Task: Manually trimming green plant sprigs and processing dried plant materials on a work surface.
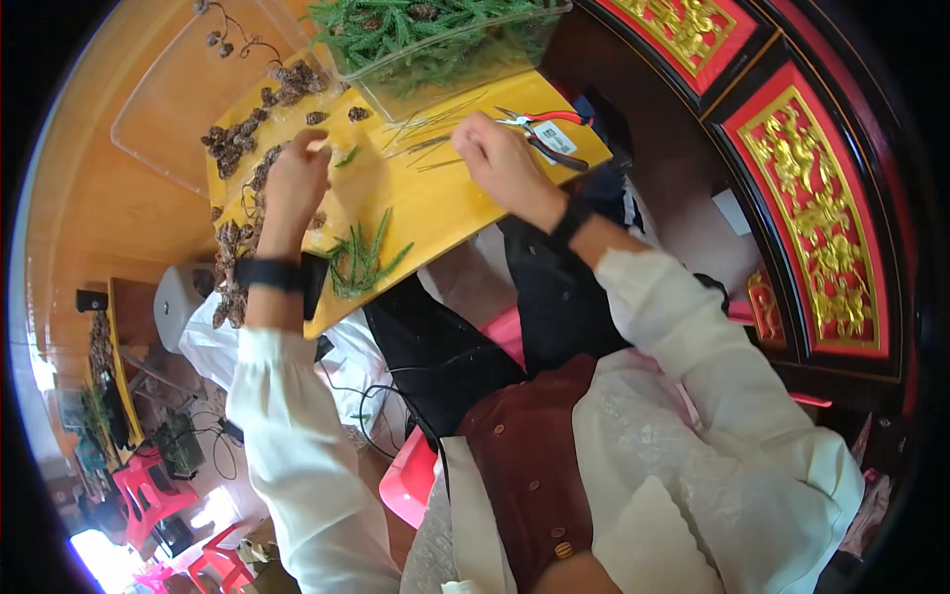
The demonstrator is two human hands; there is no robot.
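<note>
My left hand point(297, 188) is over the left part of the yellow table point(396, 213), beside brown pine cones point(230, 144). Its fingers are curled in; whatever they hold is hidden. A small green sprig point(346, 156) lies just right of it. My right hand point(505, 166) is closed at the right side, by thin loose wires point(427, 146); I cannot make out anything in its fingers. Beyond it are pliers point(556, 117) with red and black handles and a white label. Green artificial pine sprigs point(361, 259) rest at the near edge.
A clear plastic tub point(435, 84) heaped with green artificial pine stands at the far edge. More pine cones point(230, 243) line the left edge. To the right is a dark panel with gold carving point(816, 218). Pink stools point(148, 495) stand at the lower left.
</note>
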